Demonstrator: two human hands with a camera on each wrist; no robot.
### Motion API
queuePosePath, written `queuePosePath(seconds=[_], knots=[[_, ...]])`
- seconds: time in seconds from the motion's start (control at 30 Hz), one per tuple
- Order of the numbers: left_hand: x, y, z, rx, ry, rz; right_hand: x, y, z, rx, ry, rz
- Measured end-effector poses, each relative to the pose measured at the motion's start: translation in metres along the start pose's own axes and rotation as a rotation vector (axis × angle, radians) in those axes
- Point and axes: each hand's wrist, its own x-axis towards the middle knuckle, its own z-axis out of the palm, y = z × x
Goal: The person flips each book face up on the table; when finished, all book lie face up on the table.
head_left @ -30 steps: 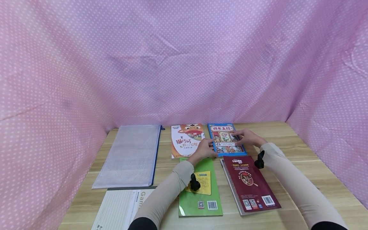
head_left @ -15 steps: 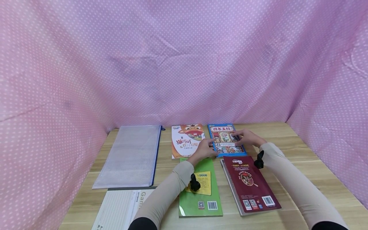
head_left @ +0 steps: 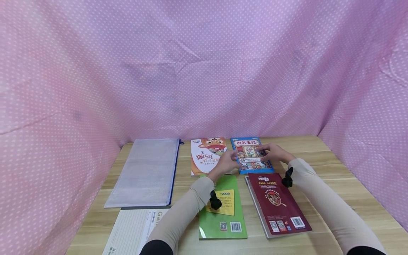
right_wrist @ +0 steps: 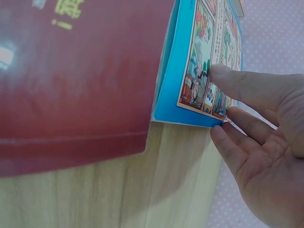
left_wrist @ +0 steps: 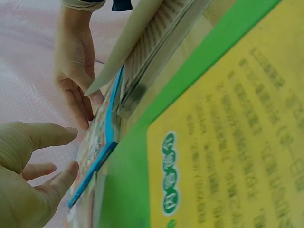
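A blue-bordered comic-style book [head_left: 249, 152] lies flat at the back of the table, its cover facing up. My right hand [head_left: 276, 153] is at its right side; in the right wrist view the thumb rests on the cover and the other fingers [right_wrist: 247, 126] lie along the edge. At the book's left edge is my left hand [head_left: 225, 163], its fingers extended and spread, nothing gripped, as the left wrist view shows. Beneath that hand, a white book [head_left: 202, 163] with an orange cartoon animal is partly covered.
A green book [head_left: 223, 226] with a yellow panel lies under my left forearm. A maroon book [head_left: 277, 200] sits slightly askew, its top near the blue one. At left are a mesh zip pouch [head_left: 145, 173] and a lined notebook [head_left: 127, 230]. A pink dotted cloth [head_left: 204, 71] hangs behind.
My left hand has drawn slightly back and up at the blue book's left edge, its fingers loosening. My right hand stays in place, and the books keep their positions.
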Motion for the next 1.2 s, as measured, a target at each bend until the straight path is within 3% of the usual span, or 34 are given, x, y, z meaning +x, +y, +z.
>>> queuePosePath(seconds=[0.47, 0.63, 0.83, 0.97, 1.2], knots=[[-0.018, 0.012, -0.022, 0.046, -0.012, 0.036, -0.009, -0.016, 0.000, 0.038, 0.030, -0.122], [-0.026, 0.010, -0.038, 0.046, -0.019, 0.074, -0.011, -0.026, 0.004, 0.024, 0.015, -0.162], [-0.037, 0.003, -0.061, 0.095, -0.035, 0.077, -0.020, -0.045, 0.011, 0.027, -0.002, -0.211], [-0.047, 0.000, -0.078, 0.139, -0.044, 0.079, -0.022, -0.057, 0.020, -0.006, -0.011, -0.286], [-0.066, -0.005, -0.099, 0.130, -0.051, 0.061, -0.036, -0.079, 0.036, -0.008, -0.064, -0.411]])
